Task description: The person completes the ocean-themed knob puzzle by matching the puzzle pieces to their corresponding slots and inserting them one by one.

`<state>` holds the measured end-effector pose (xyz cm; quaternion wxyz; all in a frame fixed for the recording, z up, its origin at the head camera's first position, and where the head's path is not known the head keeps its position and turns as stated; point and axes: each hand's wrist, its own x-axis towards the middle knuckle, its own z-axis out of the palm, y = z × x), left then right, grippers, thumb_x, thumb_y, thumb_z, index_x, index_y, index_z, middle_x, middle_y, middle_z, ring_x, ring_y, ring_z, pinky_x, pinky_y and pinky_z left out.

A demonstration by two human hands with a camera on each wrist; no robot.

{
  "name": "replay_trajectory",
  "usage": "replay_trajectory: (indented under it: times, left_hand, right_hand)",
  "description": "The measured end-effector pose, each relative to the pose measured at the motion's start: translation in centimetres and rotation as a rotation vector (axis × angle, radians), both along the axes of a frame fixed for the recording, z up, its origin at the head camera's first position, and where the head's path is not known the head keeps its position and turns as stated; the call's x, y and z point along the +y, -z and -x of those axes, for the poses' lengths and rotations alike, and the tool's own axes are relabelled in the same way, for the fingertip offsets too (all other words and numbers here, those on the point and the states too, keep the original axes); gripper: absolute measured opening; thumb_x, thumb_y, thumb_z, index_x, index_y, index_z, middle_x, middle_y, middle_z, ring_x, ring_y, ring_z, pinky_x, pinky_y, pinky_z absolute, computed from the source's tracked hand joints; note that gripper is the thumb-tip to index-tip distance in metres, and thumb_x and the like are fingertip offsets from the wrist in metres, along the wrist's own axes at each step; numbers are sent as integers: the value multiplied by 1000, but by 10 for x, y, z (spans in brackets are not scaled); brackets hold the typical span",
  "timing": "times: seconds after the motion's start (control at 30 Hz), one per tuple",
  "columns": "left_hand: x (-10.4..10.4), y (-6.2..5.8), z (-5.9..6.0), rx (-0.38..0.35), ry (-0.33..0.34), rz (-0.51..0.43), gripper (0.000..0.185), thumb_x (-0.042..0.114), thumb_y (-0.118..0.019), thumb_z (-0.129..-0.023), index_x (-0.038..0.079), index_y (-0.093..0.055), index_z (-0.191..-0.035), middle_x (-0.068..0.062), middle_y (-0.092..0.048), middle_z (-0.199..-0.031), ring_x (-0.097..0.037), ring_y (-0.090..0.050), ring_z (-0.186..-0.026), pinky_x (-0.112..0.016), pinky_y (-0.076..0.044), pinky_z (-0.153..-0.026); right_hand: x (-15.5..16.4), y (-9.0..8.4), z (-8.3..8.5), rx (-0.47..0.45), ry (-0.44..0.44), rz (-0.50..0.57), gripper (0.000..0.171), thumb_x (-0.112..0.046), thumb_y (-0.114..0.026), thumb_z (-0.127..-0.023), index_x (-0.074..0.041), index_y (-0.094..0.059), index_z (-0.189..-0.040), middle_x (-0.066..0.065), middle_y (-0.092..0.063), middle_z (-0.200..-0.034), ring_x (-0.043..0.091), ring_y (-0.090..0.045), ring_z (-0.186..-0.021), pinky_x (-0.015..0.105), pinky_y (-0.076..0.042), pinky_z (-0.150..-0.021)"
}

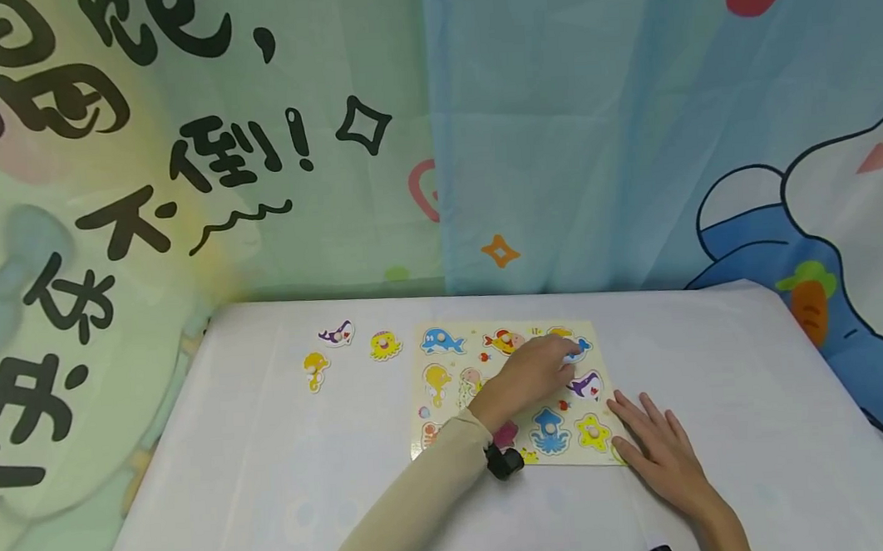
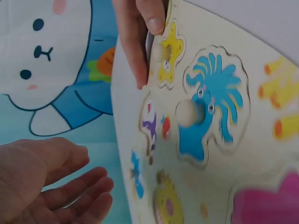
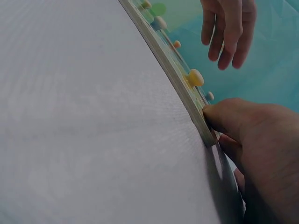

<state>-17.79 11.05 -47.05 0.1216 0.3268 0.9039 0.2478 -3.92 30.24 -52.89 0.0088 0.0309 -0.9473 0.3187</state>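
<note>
My left hand [image 1: 532,375] reaches over the pale yellow puzzle board [image 1: 489,460], its fingertips close to a small blue fish piece [image 1: 582,347] near the top right. In the left wrist view, the fingers of that hand hang loosely bent and hold nothing. My right hand [image 1: 664,463] lies at the board's lower right corner, fingers stretched along the edge. Its thumb [image 3: 222,114] presses on the top of the board's corner. By this hand are a yellow starfish piece [image 2: 174,53] and a blue squid piece [image 2: 212,100], each with a round wooden knob.
Left of the board, on the white tabletop [image 1: 273,484], lie a purple and white sea animal piece [image 1: 337,335], a yellow octopus piece [image 1: 385,345] and a yellow piece [image 1: 315,370]. A blue whale piece [image 1: 441,340] sits at the board's top left. A printed curtain [image 1: 554,136] hangs behind.
</note>
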Motion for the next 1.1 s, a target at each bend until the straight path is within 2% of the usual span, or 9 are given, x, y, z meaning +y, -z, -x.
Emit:
replay_trajectory:
  times: [0.17, 0.27, 0.33, 0.4, 0.6, 0.7, 0.8, 0.97, 1.1]
  left_hand:
    - [-28, -1, -3, 28, 3, -23, 32, 24, -53, -98, 19, -61, -129, 5, -62, -130, -10, -54, -127, -26, -43, -105]
    - [-52, 1, -10, 34, -12, -30, 31, 23, -55, -97, 17, -63, -127, 3, -63, -128, -12, -55, -126, -27, -44, -105]
    - [-68, 0, -21, 38, -6, -40, 30, 23, -57, -97, 16, -64, -125, 2, -65, -125, -13, -57, -122, -27, -45, -103]
    - [-83, -1, -37, 54, 15, -44, 30, 23, -59, -96, 15, -64, -124, 2, -65, -125, -12, -59, -119, -26, -46, -102]
    - [-116, -1, -89, 167, 111, -41, 25, 22, -63, -94, 16, -67, -118, 5, -67, -117, -9, -61, -109, -21, -49, -94]
    - [-125, 2, -104, 191, 138, -44, 22, 21, -63, -93, 17, -69, -115, 7, -68, -114, -8, -62, -109, -22, -48, -95]
    - [-135, 3, -113, 178, 144, -52, 21, 22, -62, -94, 18, -69, -113, 8, -67, -113, -7, -61, -110, -22, -48, -95]
    - [-158, 5, -123, 152, 103, -60, 21, 23, -63, -93, 19, -67, -113, 8, -66, -113, -7, -60, -110, -24, -49, -94]
    - [-183, 8, -124, 106, 2, -85, 23, 23, -63, -93, 19, -66, -115, 8, -66, -114, -9, -61, -108, -28, -49, -95]
  right_hand:
    - [0, 1, -1, -13, 10, -15, 54, -32, -53, -96, -13, -42, -146, 20, -35, -154, 45, -13, -147, 61, 9, -116]
    - [-1, 2, -2, -18, 13, -19, 55, -33, -54, -96, -14, -42, -146, 19, -34, -155, 45, -12, -147, 61, 10, -116]
    - [-1, 2, -3, -14, 11, -21, 55, -32, -54, -96, -14, -41, -146, 19, -34, -154, 45, -11, -147, 60, 11, -116]
    - [0, 0, -2, -15, 10, -28, 55, -33, -53, -96, -14, -41, -146, 19, -34, -155, 44, -11, -147, 60, 10, -116]
    - [1, 1, 0, -10, 9, -34, 55, -34, -52, -96, -14, -42, -146, 19, -34, -155, 43, -10, -148, 60, 10, -117]
    - [2, 1, 1, 1, 8, -34, 54, -34, -52, -96, -13, -42, -145, 19, -34, -154, 43, -10, -148, 60, 10, -117]
    - [3, 1, 1, 5, 10, -30, 54, -33, -52, -96, -13, -42, -145, 19, -35, -154, 43, -10, -148, 59, 10, -117]
    - [3, 1, 0, 0, 13, -13, 54, -33, -53, -96, -13, -42, -146, 19, -34, -154, 44, -11, -147, 61, 9, -116]
    - [1, 2, 0, -2, 16, -22, 54, -34, -53, -96, -14, -42, -145, 19, -34, -154, 44, -12, -147, 62, 8, -116]
